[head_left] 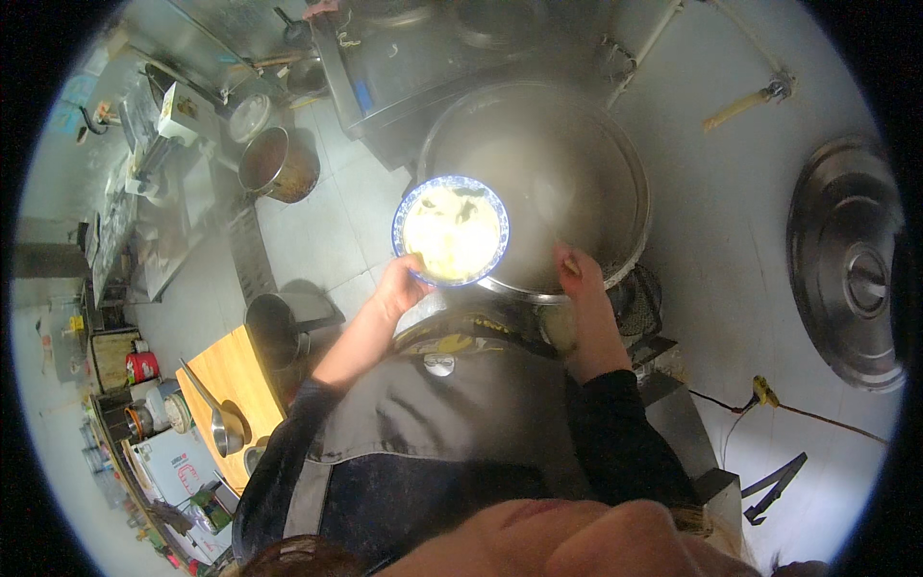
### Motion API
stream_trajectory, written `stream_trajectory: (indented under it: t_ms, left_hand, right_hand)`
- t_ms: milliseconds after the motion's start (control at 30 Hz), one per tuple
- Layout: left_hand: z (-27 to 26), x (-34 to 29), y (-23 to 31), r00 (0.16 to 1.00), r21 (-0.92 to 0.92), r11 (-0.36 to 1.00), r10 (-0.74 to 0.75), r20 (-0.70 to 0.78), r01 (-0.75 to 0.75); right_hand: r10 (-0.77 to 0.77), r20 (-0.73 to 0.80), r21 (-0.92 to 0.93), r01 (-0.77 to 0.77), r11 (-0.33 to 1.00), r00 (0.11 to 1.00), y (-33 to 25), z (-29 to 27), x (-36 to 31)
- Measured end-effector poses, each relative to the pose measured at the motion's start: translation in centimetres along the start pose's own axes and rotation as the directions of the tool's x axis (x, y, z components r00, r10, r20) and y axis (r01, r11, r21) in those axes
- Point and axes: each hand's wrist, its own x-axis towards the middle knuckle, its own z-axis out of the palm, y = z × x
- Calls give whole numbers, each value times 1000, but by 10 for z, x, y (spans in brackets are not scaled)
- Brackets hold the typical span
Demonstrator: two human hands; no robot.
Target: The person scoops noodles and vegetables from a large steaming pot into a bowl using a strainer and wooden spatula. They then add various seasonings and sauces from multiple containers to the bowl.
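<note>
My left hand (400, 286) is closed on the near-left rim of a round bowl (504, 229) with a blue-patterned edge. Pale food (450, 240) with dark green pieces fills it, partly washed out by glare. The bowl is held beside and partly over the left rim of a large steaming metal pot (623, 159). Over the pot's near right side, my right hand (578, 274) is closed around the handle of a utensil. Steam blurs the utensil's far end, so its kind cannot be told.
A large metal lid (846, 264) is at the right against the pale wall. To the left, a deep pot (279, 165) stands near the tiled floor. A long-handled metal pan (227, 433) lies on a wooden surface (236, 358). A metal sink-like basin (404, 72) is beyond the steaming pot.
</note>
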Motion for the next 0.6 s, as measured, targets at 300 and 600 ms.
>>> stream_trajectory:
  t_ms: [300,600]
  left_hand:
    - [-4,-1,-3,999,19,999,30,19,-30]
    - [-6,2,-4,996,46,996,82,-23,-81]
  right_hand:
    - [-173,349,-775,387,499,921,40,-38,2]
    - [186,310,-281,-97,955,932,17,27,-47]
